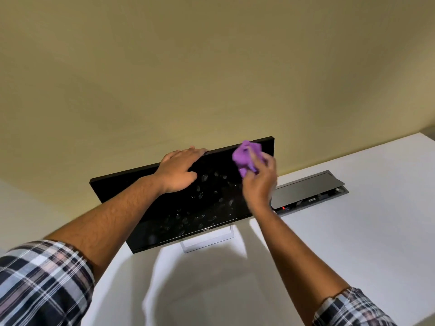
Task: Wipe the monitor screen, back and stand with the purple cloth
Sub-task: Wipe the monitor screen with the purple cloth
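Glossy smudged screen [202,198], soft cloth [246,156]

We see a white table [353,243] running up to a plain yellowish wall [211,67]. On the table stands a black monitor [169,208], borne by a pale open-frame stand [207,241] whose base rests on the tabletop. To the right of the monitor, just beside its lower corner, a grey cable box [310,191] sits let into the tabletop, its flat lid [306,187] tilted up and a small red light showing at its front edge.
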The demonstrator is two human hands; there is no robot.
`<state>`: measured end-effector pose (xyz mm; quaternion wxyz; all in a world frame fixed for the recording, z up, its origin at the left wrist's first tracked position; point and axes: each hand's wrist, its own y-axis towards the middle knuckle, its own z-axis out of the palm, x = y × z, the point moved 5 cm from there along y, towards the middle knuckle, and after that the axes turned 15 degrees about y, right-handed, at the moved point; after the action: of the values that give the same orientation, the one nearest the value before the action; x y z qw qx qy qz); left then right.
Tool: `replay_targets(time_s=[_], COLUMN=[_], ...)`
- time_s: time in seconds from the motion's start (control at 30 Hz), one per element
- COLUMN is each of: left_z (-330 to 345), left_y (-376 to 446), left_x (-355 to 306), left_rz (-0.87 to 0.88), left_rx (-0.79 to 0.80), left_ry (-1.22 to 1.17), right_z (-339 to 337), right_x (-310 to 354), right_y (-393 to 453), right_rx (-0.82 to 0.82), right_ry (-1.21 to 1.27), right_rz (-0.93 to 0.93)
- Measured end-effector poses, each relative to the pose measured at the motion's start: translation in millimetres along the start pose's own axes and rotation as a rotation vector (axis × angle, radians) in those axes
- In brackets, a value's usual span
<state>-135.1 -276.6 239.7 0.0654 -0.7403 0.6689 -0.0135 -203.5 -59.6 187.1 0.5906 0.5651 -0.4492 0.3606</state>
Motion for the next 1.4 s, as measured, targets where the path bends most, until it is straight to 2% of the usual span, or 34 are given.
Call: replay_targets(time_s=[0.07, 0.17, 0.27, 0.37, 0.43, 0.5, 0.63, 0.7, 0.77, 0.93, 1.0, 1.07, 1.17, 1.27, 1.33, 1.4], left_z=[-0.4, -3.2, -3.0, -2.4, -1.1, -0.2, -0.9, -1.0, -0.7, -3.7, -5.2, -5.4, -4.2, -5.0, -6.2, -6.6], left_y=[-0.9, -1.6, -1.5, -0.3, 0.4, 0.4, 0.2, -0.1, -0.6, -5.3, -5.7, -4.6, -2.8, -3.8, -3.5, -2.8], left_x=[-2.3, -4.5, -4.3, -2.1, -0.4, 0.0, -2.4, -3.1, -2.8, -6.0, -6.3, -6.1, -5.1, -7.2, -7.7, -7.2], left_rz=[0.002, 0.004, 0.021, 0.039, 0.039, 0.031, 0.023, 0.023, 0.018, 0.025, 0.022, 0.02, 0.011, 0.015, 0.013, 0.01], left_rx=[-0.003, -0.016, -0.017, -0.009, -0.002, -0.003, -0.001, -0.005, -0.004, -0.02, -0.006, 0.003, 0.016, 0.03, 0.029, 0.021], left_ry=[-0.009, -0.004, 0.01, -0.001, -0.002, 0.013, -0.002, 0.001, 0.001, 0.035, 0.024, 0.037, 0.022, 0.012, 0.016, 0.025], right_z=[-22.4, -14.3, 24.6, 49.9, 47.6, 28.4, -27.4, -31.3, -11.4, 50.8, 52.7, 40.9, 5.4, -18.0, -11.2, 8.9], right_x=[-8.5, -3.0, 7.2, 15.6, 14.7, 9.9, -10.9, -11.9, -0.3, 29.4, 27.1, 17.7, 0.6, -11.3, -9.7, -0.3], right_y=[17.5, 13.5, -22.8, -49.7, -46.8, -27.0, 30.0, 35.2, 19.3, -51.9, -52.1, -34.0, 5.3, 29.0, 25.6, 4.0], right_rx=[-0.155, -0.145, 0.08, 0.358, 0.429, 0.322, -0.143, -0.225, -0.172, 0.258, 0.335, 0.285, 0.011, -0.202, -0.219, -0.111], right_ry=[-0.001, -0.021, -0.038, -0.166, -0.107, 0.005, -0.014, -0.036, -0.043, -0.147, -0.144, -0.125, -0.034, 0.019, -0.007, -0.032], right_rz=[0.122, 0.11, -0.07, -0.291, -0.295, -0.194, 0.081, 0.111, 0.043, -0.281, -0.35, -0.3, -0.078, 0.038, 0.031, -0.043])
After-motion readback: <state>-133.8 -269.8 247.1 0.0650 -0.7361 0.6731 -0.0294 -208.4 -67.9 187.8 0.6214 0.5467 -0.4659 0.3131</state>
